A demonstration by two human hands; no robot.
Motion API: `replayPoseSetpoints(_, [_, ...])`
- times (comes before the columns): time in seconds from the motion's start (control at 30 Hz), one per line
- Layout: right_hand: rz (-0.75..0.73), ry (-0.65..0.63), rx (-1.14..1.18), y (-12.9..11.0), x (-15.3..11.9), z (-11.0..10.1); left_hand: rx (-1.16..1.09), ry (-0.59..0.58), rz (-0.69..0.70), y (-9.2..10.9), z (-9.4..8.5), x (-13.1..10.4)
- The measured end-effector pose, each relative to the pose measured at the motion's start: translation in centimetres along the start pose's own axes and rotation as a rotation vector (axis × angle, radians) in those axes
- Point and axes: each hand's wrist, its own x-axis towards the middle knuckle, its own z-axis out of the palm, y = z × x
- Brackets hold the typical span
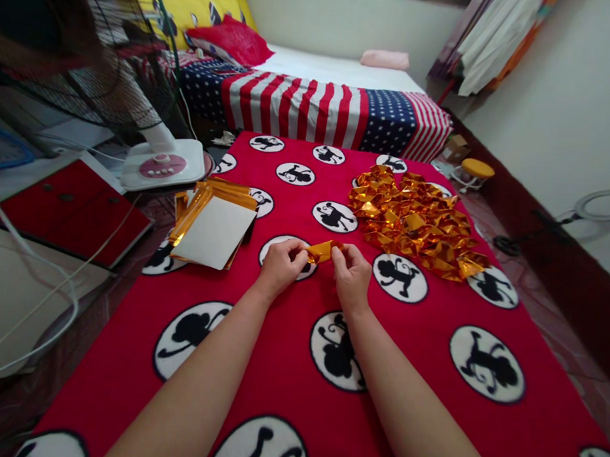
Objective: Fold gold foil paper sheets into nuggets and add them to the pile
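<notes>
Between my two hands is a small piece of folded gold foil paper point(320, 252), held just above the red cloth. My left hand point(282, 266) pinches its left end between thumb and fingers. At its right end, my right hand point(352, 270) grips with the thumb on the near side. To the right lies a heap of folded gold foil pieces point(412, 218). On the left a stack of gold foil sheets point(223, 188) rests with a pale grey sheet point(218, 233) on top.
A red cloth with black monkey figures in white circles point(399, 345) covers the table. An electric fan point(162, 163) stands at the left, beside a red-topped cabinet point(68, 203). Behind is a bed with a stars-and-stripes cover point(301, 105). A yellow stool point(477, 168) is at the right.
</notes>
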Motion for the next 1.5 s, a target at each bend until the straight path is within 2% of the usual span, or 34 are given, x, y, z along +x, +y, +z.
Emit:
replayPoseSetpoints(0.1, [0.018,0.003,-0.023,0.1,0.0,0.0,0.026,0.027,0.003,0.0,-0.1,0.0])
replayPoseSetpoints(0.3, [0.049,0.038,-0.015,0.1,0.0,0.0,0.313,0.013,0.017,0.8,0.1,-0.1])
replayPoseSetpoints(0.5, [0.103,0.071,0.036,0.4,0.3,0.1,0.463,0.01,-0.066,1.4,0.4,-0.4])
replayPoseSetpoints(0.63, [0.123,0.078,0.061,0.5,0.4,0.2,0.409,-0.021,-0.092,1.2,0.3,-0.5])
replayPoseSetpoints(0.97, [0.112,0.101,-0.004,0.4,0.6,0.3,0.315,-0.148,-0.015,1.3,-0.2,-0.7])
replayPoseSetpoints(1.17, [0.098,0.111,-0.023,0.5,0.6,0.4,0.305,-0.166,-0.062,1.2,-0.2,-0.6])
replayPoseSetpoints(1.33, [0.057,0.114,-0.091,0.9,0.5,0.4,0.277,-0.227,-0.073,1.0,-0.4,-0.6])
replayPoseSetpoints(1.5, [0.035,0.11,-0.115,1.0,0.6,0.4,0.082,-0.259,-0.111,0.3,-0.5,-0.4])
